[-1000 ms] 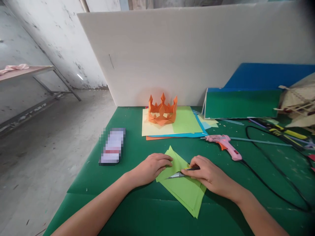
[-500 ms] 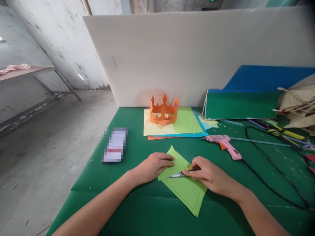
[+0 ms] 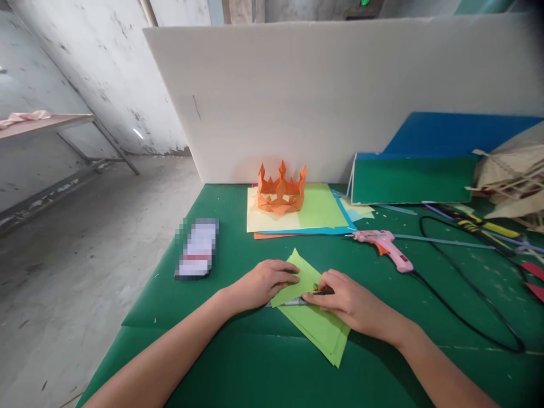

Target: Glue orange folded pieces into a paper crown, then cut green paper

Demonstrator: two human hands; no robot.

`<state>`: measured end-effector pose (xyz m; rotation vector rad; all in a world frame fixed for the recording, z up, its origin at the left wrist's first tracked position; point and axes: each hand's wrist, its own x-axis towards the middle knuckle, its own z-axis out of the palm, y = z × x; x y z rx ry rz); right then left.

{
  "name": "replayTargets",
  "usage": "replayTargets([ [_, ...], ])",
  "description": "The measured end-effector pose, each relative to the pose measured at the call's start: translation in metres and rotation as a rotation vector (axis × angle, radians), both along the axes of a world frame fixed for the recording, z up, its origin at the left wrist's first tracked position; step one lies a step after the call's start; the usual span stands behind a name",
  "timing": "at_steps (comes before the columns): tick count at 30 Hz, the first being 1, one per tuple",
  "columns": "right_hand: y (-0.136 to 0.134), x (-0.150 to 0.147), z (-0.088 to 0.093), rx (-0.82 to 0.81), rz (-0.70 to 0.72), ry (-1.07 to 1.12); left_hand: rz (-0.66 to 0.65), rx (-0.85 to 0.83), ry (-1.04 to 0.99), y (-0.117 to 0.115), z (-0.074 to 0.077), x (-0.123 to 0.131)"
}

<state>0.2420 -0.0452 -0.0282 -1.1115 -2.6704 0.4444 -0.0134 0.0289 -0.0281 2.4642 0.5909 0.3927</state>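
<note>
Several layers of light green paper lie at an angle on the green table in front of me. My left hand rests with its fingers spread on the left edge of the top layer. In my right hand is a utility knife with a dark and yellow handle, lying low over the paper. The knife's thin blade points left and comes out past the paper's left corner, close below my left hand. Part of the handle is hidden by my right fingers.
An orange paper crown stands on stacked coloured sheets at the back. A pink glue gun with a black cable lies right, a blurred phone left. A white board rises behind.
My right hand and the knife have moved left along the paper, and the blade now reaches past its left corner. My left hand stays on the paper. The view has shifted slightly.
</note>
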Motion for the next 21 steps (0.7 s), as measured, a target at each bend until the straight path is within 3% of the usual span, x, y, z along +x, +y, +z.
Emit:
replayTargets([
  [7, -0.004, -0.003, 0.006, -0.115, 0.072, 0.03, -0.014, -0.027, -0.019, 0.001, 0.0, -0.001],
  [13, -0.003, 0.014, 0.014, -0.233, -0.055, 0.109, 0.045, -0.086, -0.039, 0.0, 0.002, -0.003],
  [21, 0.001, 0.023, 0.011, -0.308, -0.211, 0.204, 0.084, -0.128, -0.006, -0.001, -0.001, -0.007],
])
